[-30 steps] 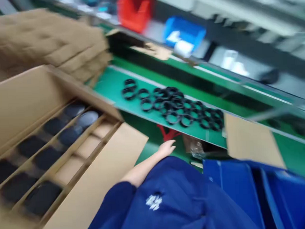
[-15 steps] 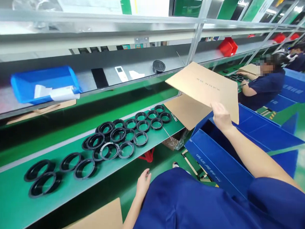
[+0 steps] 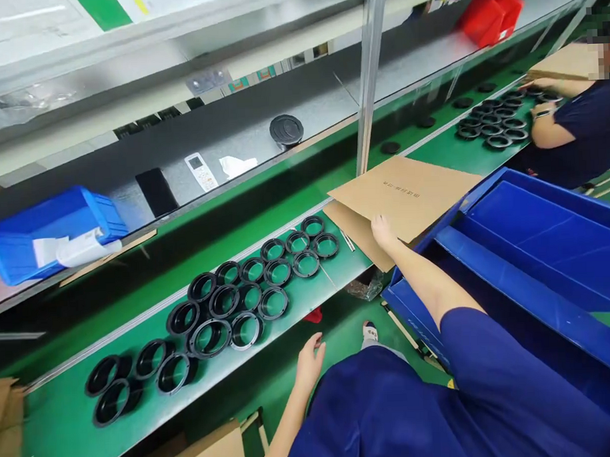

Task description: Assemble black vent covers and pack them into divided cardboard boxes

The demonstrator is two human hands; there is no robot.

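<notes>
Green tabletop (image 3: 66,423) runs long, shiny black plastic rings (image 3: 227,304) in flat bunch on it. Right arm stretched out toward 1 o'clock. Right hand (image 3: 384,231) rests on near edge of flat brown cardboard sheet (image 3: 408,191); grip loose, fingers on card, cannot tell if pinching. Sheet lies across tabletop end and blue bin (image 3: 536,247) rim. Left hand (image 3: 310,363) low at 6 o'clock, fingers softly curled, holds nothing, below tabletop edge.
</notes>
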